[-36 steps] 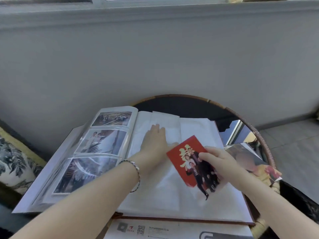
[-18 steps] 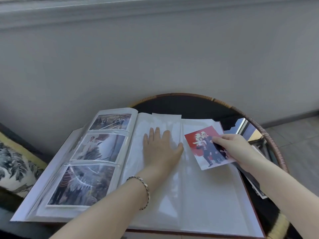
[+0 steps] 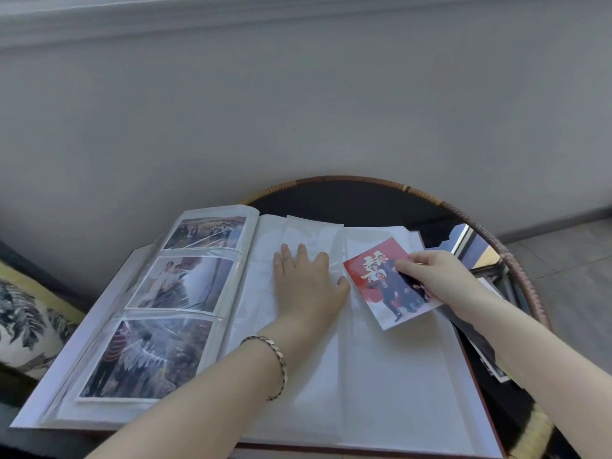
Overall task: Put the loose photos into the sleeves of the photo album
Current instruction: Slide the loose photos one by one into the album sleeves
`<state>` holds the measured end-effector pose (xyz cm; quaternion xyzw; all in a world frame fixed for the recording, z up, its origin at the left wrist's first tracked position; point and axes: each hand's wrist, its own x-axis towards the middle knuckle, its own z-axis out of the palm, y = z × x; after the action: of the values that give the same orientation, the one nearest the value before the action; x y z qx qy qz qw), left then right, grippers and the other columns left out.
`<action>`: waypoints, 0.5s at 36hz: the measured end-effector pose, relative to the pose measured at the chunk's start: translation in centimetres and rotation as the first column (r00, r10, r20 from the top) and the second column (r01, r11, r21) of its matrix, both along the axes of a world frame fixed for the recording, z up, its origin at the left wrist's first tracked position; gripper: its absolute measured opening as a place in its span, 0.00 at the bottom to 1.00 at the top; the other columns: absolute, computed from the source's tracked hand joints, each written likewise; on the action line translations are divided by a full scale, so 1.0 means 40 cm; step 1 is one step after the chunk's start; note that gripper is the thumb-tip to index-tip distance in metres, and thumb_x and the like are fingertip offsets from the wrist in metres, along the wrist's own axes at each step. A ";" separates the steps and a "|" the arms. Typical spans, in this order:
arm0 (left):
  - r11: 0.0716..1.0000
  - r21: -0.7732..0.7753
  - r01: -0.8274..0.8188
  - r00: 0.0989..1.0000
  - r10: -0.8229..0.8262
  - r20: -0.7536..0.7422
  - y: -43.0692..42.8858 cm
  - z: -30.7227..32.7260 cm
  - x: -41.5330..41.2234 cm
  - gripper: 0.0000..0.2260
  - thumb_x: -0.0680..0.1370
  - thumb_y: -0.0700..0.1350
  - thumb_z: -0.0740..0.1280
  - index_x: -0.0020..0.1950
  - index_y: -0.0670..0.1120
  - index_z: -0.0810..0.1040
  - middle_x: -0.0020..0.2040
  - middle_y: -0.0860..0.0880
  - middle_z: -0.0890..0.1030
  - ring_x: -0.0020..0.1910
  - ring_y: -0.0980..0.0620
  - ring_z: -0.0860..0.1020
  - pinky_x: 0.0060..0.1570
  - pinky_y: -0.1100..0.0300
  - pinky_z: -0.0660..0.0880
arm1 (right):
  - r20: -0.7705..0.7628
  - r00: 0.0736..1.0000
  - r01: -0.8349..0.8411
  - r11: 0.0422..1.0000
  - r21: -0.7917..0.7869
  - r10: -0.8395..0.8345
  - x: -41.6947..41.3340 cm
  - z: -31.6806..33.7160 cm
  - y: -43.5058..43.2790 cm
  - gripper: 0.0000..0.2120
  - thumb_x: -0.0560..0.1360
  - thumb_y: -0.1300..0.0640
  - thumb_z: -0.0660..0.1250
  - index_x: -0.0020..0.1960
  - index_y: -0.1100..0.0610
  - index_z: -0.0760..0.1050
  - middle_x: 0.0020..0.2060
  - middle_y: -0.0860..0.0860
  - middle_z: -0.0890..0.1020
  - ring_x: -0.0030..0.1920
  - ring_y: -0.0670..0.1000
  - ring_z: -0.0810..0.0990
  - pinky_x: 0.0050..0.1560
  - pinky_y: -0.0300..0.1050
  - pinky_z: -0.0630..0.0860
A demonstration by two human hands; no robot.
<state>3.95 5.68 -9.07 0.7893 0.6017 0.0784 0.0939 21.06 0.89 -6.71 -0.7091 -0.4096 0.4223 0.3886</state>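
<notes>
The album (image 3: pixel 381 376) lies open on the round table (image 3: pixel 364 197). The left hand (image 3: pixel 306 286) lies flat on the right page, fingers straight. The right hand (image 3: pixel 437 276) pinches a red photo (image 3: pixel 381 283) and holds it over this page, just beside the left thumb.

I see here a home, it seems a sitting corner: a small round table (image 3: pixel 516 260) with a woven rim against a plain grey wall (image 3: pixel 298 111), a leaf-patterned cushion (image 3: pixel 26 313) at its left, a tiled floor (image 3: pixel 569 279), and a photo album (image 3: pixel 397 376) of family pictures lying open.
</notes>
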 end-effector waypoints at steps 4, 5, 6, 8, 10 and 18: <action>1.000 0.014 -0.004 0.998 0.003 0.062 -0.002 -0.009 -0.003 0.17 0.79 0.57 0.56 0.64 0.51 0.70 0.77 0.45 0.56 0.76 0.41 0.45 0.73 0.50 0.39 | 0.020 1.000 -0.013 1.000 -0.016 0.014 0.002 -0.002 0.003 0.09 0.77 0.57 0.63 0.49 0.64 0.77 0.33 0.51 0.81 0.23 0.38 0.78 0.21 0.28 0.67; 1.000 0.015 -0.007 0.997 0.006 0.083 -0.002 -0.011 -0.004 0.16 0.79 0.57 0.56 0.62 0.51 0.71 0.76 0.46 0.57 0.76 0.42 0.45 0.73 0.50 0.39 | 0.024 0.999 -0.020 1.000 -0.016 0.021 0.002 -0.003 0.005 0.09 0.77 0.57 0.64 0.49 0.64 0.77 0.33 0.51 0.80 0.23 0.38 0.78 0.21 0.28 0.68; 1.000 0.015 -0.013 0.994 0.012 0.107 -0.001 -0.014 -0.004 0.14 0.79 0.56 0.57 0.60 0.51 0.72 0.76 0.46 0.58 0.76 0.42 0.45 0.73 0.50 0.39 | 0.029 0.999 -0.026 1.000 -0.012 0.026 0.001 -0.004 0.007 0.09 0.77 0.58 0.64 0.49 0.64 0.77 0.33 0.50 0.80 0.23 0.37 0.77 0.21 0.28 0.68; 0.999 0.009 -0.032 0.987 0.030 0.158 0.001 -0.016 -0.004 0.11 0.78 0.55 0.58 0.55 0.50 0.73 0.76 0.47 0.59 0.76 0.45 0.45 0.73 0.52 0.39 | 0.048 0.998 -0.042 0.999 0.000 0.042 0.001 -0.006 0.010 0.08 0.77 0.58 0.64 0.50 0.62 0.78 0.34 0.49 0.80 0.25 0.37 0.78 0.23 0.27 0.68; 0.999 -0.013 -0.052 0.978 0.054 0.200 0.007 -0.015 -0.003 0.09 0.78 0.54 0.60 0.51 0.50 0.74 0.75 0.48 0.60 0.76 0.46 0.46 0.73 0.53 0.39 | 0.076 0.995 -0.062 0.998 0.004 0.061 0.001 -0.009 0.014 0.08 0.77 0.56 0.64 0.50 0.60 0.78 0.35 0.48 0.81 0.29 0.39 0.79 0.25 0.28 0.69; 0.998 -0.040 -0.049 0.960 0.058 0.273 0.018 -0.008 -0.012 0.08 0.77 0.48 0.61 0.51 0.50 0.79 0.75 0.48 0.60 0.76 0.49 0.47 0.73 0.55 0.39 | 0.110 0.992 -0.062 0.996 0.070 0.054 0.011 -0.019 0.010 0.08 0.77 0.59 0.64 0.46 0.63 0.79 0.34 0.51 0.82 0.27 0.39 0.79 0.26 0.29 0.70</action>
<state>3.47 6.40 -9.38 0.7526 0.6053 0.1795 0.1871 21.52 1.28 -7.49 -0.7040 -0.4656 0.3792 0.3793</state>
